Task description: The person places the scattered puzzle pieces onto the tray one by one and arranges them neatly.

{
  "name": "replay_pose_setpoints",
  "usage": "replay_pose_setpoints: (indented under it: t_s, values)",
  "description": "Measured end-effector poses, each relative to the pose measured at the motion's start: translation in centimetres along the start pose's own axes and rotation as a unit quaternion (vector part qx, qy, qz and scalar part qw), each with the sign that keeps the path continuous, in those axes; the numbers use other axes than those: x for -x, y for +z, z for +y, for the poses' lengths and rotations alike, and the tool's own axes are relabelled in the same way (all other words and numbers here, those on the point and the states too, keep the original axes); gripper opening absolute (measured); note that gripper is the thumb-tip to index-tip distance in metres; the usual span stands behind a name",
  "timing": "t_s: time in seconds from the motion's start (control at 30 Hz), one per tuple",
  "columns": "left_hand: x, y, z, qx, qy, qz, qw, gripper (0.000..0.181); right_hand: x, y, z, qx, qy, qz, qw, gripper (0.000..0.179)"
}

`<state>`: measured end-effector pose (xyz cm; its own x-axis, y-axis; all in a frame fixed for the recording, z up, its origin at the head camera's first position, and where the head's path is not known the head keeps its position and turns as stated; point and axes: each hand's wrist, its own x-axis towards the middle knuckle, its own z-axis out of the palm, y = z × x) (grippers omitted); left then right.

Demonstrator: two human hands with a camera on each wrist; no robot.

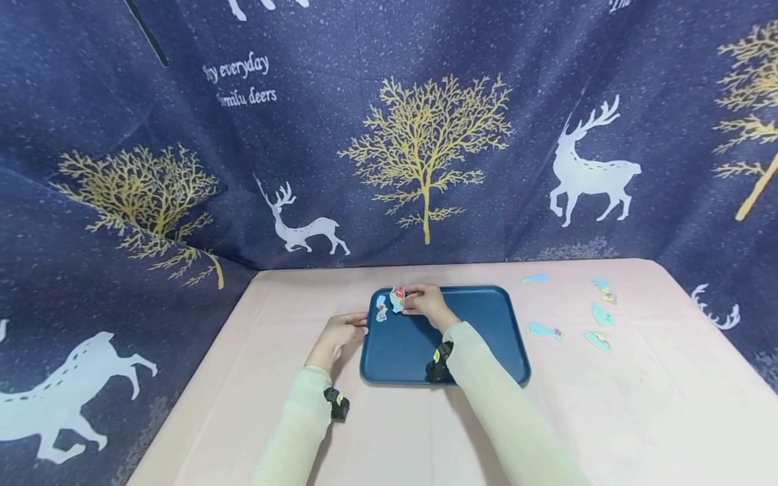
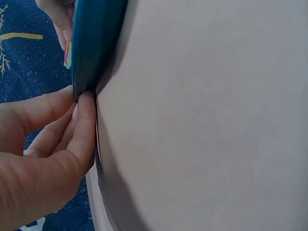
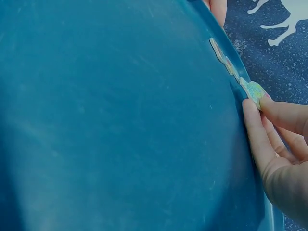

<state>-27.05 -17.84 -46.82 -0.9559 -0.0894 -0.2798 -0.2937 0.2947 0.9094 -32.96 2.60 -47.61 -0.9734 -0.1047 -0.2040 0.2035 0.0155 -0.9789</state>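
Your right hand (image 1: 427, 305) pinched one piece (image 1: 397, 300) at the far left corner of one tray (image 1: 401, 351), apparently mid-placement; laying it flat seemed next. Your left hand (image 1: 342, 332) pinched the tray's left rim. Beside it lay one or two pieces (image 1: 381, 315); five or six others (image 1: 602, 314) lay toward the tabletop's (image 1: 668, 405) right edge.

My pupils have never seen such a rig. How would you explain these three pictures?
There is no machine: a person uses two bare hands. The wide picture comes from a head camera looking forward and down; the two close ones come from black cameras on the wrists. On a pale pink table sits a dark blue, rounded rectangular tray. The left hand grips the tray's left rim. The right hand pinches a small, flat, multicoloured cutout over the tray; similar cutout material lies to its left. Flat pale blue cutouts lie on the table, right of the tray.
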Motion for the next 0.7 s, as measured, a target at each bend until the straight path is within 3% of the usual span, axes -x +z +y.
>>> replay_pose_setpoints:
  t_s: [0.13, 0.47, 0.7]
  values:
    - [-0.1, -0.11, -0.4, 0.02, 0.0, -0.004, 0.9998, 0.046, -0.09, -0.04, 0.08, 0.0, 0.004, 0.0, 1.0, 0.036]
    - [-0.29, -0.3, -0.5, 0.011, -0.003, -0.012, 0.9999, 0.048, -0.34, -0.04, -0.03, 0.004, 0.009, -0.008, 0.9999, 0.033]
    - [-0.15, -0.41, -0.27, 0.026, -0.006, -0.018, 0.9995, 0.046, 0.11, 0.28, -0.4, 0.05, -0.019, -0.009, 0.9986, 0.031]
